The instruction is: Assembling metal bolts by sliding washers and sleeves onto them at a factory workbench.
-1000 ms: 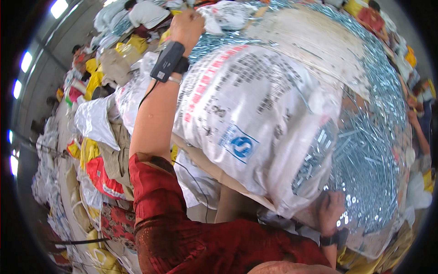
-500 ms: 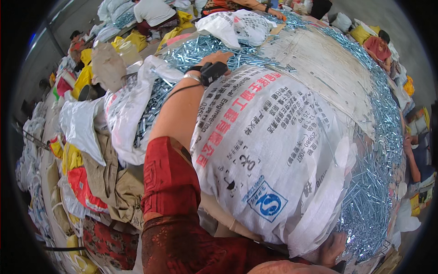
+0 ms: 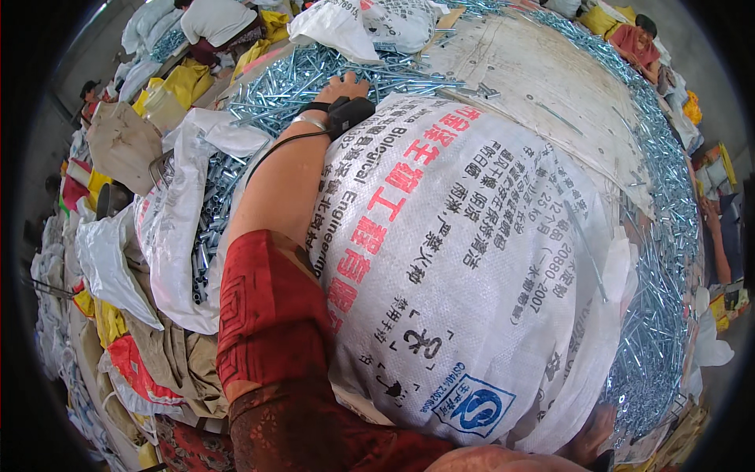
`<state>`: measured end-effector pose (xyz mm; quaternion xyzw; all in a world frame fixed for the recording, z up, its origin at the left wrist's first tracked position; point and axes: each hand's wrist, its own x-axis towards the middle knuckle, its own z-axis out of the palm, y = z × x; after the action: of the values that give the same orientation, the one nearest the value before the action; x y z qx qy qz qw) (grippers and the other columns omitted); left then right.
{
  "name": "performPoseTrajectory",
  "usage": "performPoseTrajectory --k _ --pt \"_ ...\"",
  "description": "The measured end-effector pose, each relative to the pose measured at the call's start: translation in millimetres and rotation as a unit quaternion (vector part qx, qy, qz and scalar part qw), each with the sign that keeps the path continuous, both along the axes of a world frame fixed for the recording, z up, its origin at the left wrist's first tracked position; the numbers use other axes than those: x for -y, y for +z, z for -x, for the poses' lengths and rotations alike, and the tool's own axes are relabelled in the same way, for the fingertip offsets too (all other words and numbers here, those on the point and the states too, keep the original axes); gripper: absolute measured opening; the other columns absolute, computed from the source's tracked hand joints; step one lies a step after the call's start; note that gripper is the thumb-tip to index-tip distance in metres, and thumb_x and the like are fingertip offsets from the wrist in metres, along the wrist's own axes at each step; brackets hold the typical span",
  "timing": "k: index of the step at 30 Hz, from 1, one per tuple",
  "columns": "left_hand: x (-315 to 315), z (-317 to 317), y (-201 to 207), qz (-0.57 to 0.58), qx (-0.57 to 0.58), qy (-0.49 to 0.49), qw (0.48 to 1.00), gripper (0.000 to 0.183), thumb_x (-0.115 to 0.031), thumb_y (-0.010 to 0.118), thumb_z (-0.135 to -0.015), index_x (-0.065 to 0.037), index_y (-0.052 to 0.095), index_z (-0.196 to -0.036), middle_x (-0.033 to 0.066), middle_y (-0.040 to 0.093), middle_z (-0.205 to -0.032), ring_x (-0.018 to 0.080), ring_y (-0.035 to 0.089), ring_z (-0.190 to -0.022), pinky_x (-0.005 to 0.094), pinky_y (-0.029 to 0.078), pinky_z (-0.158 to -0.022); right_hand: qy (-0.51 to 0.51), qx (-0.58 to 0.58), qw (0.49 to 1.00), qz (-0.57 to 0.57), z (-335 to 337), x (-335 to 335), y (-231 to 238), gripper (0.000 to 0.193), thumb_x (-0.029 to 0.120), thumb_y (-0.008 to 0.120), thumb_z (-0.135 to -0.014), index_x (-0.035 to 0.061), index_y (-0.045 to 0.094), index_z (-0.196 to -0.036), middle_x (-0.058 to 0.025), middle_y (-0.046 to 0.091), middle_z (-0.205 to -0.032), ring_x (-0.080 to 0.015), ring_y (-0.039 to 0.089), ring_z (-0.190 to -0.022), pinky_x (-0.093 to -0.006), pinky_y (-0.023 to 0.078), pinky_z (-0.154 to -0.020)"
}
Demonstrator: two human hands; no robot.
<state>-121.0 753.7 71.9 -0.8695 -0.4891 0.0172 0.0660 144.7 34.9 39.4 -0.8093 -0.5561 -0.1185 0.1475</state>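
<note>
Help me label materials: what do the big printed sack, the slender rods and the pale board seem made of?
Big printed sack: probably woven plastic, slight sheen; fine weave shows.
Slender rods: likely metal, bluish and shiny, judging by bright glints.
Pale board: perhaps wood, matte; its scuffed, streaked face leaves this open.

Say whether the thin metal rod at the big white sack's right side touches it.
Touching: the head view shows the rod lying against the sack, with no gap visible.

Your table point(image 3: 543, 79) had a pale, scuffed top, with bluish metal rods point(image 3: 287, 82) heaped along its left and right sides. A bulging printed white sack point(image 3: 464, 259) lay at your edge, a smaller white bag point(image 3: 401, 27) farther off, and a loose rod point(image 3: 560, 118) mid-board.
</note>
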Motion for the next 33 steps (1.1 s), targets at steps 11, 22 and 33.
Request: performPoseTrajectory --k 11,22,33 --pt "-13 20 3 0.033 0.058 0.058 0.996 0.042 -0.028 0.058 -0.087 -0.004 0.059 -0.121 0.0204 0.059 -0.125 0.0386 0.056 -0.120 0.0515 0.045 -0.100 -0.007 0.013 0.999 0.031 5 -8 16 0.011 0.011 0.054 -0.089 0.0005 0.055 -0.091 -0.0223 0.053 -0.084 -0.0412 0.051 -0.079 -0.0496 0.040 -0.071" --pt "-33 11 -8 0.005 0.065 0.039 0.997 0.033 -0.027 0.055 -0.088 -0.006 0.074 -0.105 0.0165 0.072 -0.108 0.0375 0.069 -0.099 0.0646 0.051 -0.068 -0.031 0.020 0.998 0.059 -4 0 5 0.018 0.018 0.055 -0.094 0.0013 0.058 -0.086 -0.0228 0.055 -0.077 -0.0440 0.054 -0.077 -0.0504 0.044 -0.070" --pt "-32 14 -13 -0.064 0.015 0.047 0.997 0.029 -0.027 0.054 -0.090 -0.011 0.075 -0.101 0.0131 0.073 -0.103 0.0331 0.070 -0.095 0.0635 0.044 -0.072 -0.023 0.008 0.999 0.036 -8 -3 -3 0.011 0.011 0.055 -0.089 0.0007 0.057 -0.086 -0.0225 0.054 -0.078 -0.0437 0.053 -0.076 -0.0508 0.043 -0.069"
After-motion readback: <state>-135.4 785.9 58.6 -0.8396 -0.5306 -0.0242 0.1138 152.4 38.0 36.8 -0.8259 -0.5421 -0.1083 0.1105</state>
